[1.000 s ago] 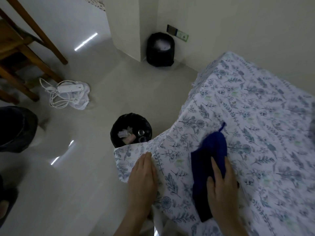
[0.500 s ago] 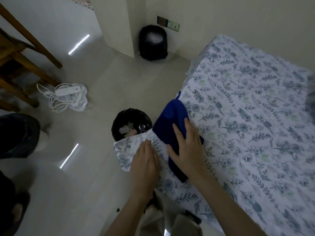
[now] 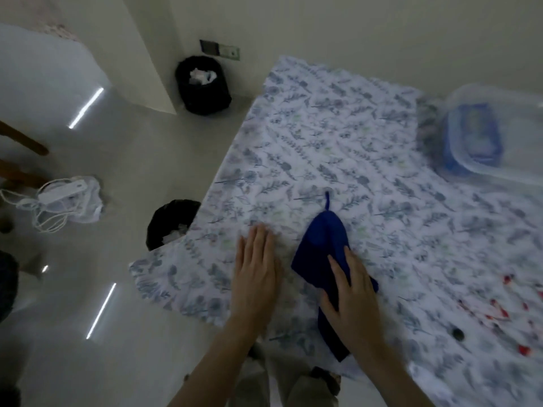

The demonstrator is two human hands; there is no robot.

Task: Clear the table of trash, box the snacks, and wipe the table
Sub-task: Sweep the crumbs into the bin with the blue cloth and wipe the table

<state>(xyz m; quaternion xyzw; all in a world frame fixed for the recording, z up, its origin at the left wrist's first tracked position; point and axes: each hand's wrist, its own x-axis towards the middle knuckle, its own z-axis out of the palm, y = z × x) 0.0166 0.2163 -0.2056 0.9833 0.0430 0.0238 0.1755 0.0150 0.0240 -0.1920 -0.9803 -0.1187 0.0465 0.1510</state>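
Observation:
A dark blue cloth (image 3: pixel 323 245) lies on the floral tablecloth (image 3: pixel 367 160) near the table's front left corner. My right hand (image 3: pixel 352 298) presses flat on the cloth's near half, fingers spread over it. My left hand (image 3: pixel 257 268) rests flat on the tablecloth just left of the cloth, palm down, holding nothing. A clear plastic box (image 3: pixel 493 136) with a blue snack pack (image 3: pixel 473 133) inside stands at the far right. Small red bits (image 3: pixel 499 309) are scattered at the right near a small dark round thing (image 3: pixel 457 334).
A black trash bin (image 3: pixel 169 224) with trash inside stands on the floor by the table's left corner. A second black bin (image 3: pixel 202 83) stands against the wall. A white power strip with cord (image 3: pixel 63 192) lies on the floor at left.
My right hand has slid the blue cloth from the table's left corner rightward, back toward the middle. The left hand stays flat on the tablecloth. The view has lifted, showing the plastic box.

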